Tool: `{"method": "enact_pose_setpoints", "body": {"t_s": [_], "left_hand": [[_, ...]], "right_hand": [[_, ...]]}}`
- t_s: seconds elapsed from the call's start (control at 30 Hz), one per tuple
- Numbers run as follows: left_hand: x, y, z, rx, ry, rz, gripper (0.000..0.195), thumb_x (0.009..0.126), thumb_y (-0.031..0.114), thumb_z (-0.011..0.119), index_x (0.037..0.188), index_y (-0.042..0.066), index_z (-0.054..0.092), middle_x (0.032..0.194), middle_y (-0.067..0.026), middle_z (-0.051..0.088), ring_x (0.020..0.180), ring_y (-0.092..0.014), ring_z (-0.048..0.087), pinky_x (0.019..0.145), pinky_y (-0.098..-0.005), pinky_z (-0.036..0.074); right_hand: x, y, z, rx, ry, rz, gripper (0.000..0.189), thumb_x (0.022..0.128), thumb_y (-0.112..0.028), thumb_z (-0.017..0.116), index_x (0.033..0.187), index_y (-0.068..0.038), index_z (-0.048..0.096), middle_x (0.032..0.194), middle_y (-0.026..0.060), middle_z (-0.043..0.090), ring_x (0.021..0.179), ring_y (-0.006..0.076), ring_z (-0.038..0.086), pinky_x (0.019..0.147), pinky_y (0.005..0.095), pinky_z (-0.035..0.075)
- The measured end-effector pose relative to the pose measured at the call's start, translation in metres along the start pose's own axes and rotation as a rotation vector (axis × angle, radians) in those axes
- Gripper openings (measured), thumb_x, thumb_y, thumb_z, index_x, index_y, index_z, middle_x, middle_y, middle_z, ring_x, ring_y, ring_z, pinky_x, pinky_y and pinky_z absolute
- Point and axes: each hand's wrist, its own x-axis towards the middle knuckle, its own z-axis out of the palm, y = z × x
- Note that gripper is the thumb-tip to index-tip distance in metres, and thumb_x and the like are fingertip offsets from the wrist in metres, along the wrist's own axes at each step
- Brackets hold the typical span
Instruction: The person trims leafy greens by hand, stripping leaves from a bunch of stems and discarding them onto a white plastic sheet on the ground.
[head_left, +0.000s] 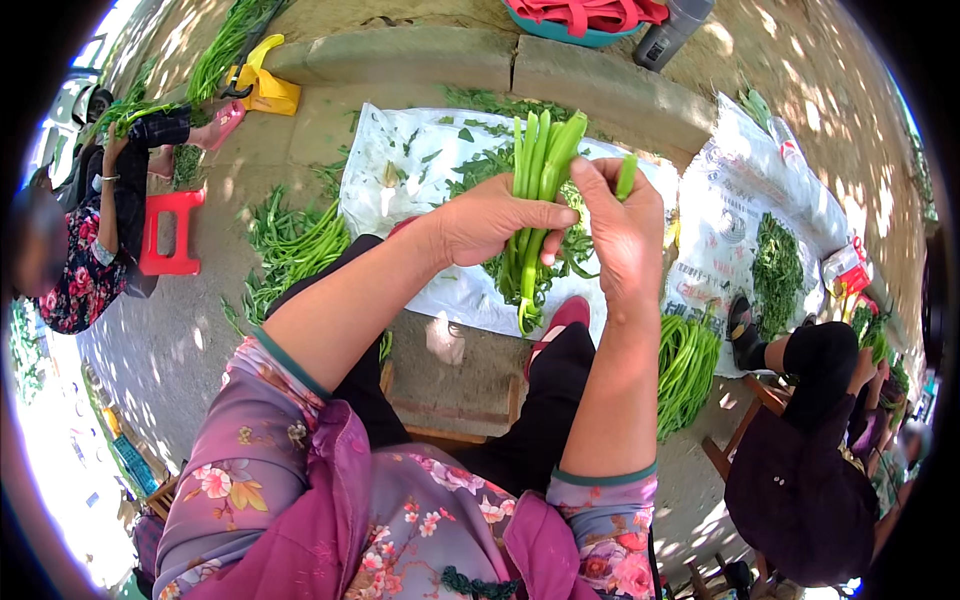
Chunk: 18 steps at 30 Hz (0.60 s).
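My left hand (495, 217) is closed around a bundle of green leafy-vegetable stems (534, 165), cut ends up and leaves hanging down. Just right of the bundle, my right hand (619, 214) pinches a short green stem piece (626, 177) between thumb and fingers. Below both hands a white woven plastic sheet (382, 172) lies on the ground, strewn with torn green leaves (480, 171). A pile of leafy stems (300, 244) lies left of the sheet. Another heap of long green stems (686, 371) lies to the right, beside my right forearm.
A concrete curb (420, 60) runs beyond the sheet, with a teal basin (577, 31) and grey flask (671, 34) behind it. At left are a red plastic stool (172, 232), a yellow bag (270, 90) and a seated person. Another person sits at right by a printed woven sack (720, 202).
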Motion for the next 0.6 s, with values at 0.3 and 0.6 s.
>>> {"method": "enact_pose_setpoints", "body": {"t_s": [0.3, 0.6], "left_hand": [[-0.002, 0.002, 0.015, 0.211, 0.108, -0.018, 0.014, 0.082, 0.012, 0.069, 0.080, 0.002, 0.059, 0.066, -0.0054, 0.058, 0.058, -0.014, 0.055, 0.055, -0.0276, 0.046], [-0.005, 0.007, 0.022, 0.208, 0.064, -0.074, 0.026, 0.072, 0.005, 0.072, 0.092, -0.004, 0.057, 0.078, -0.0097, 0.062, 0.066, -0.015, 0.059, 0.060, -0.0271, 0.051]], "right_hand": [[-0.001, 0.000, -0.001, 0.167, -0.238, 0.227, 0.042, 0.078, -0.035, 0.075, 0.091, 0.003, 0.061, 0.072, 0.0063, 0.061, 0.055, 0.0131, 0.056, 0.043, 0.0258, 0.042], [0.003, -0.002, 0.004, 0.360, -0.212, 0.359, 0.023, 0.078, -0.018, 0.074, 0.085, -0.001, 0.061, 0.066, 0.0073, 0.060, 0.042, 0.0145, 0.053, 0.033, 0.0271, 0.039]]}}
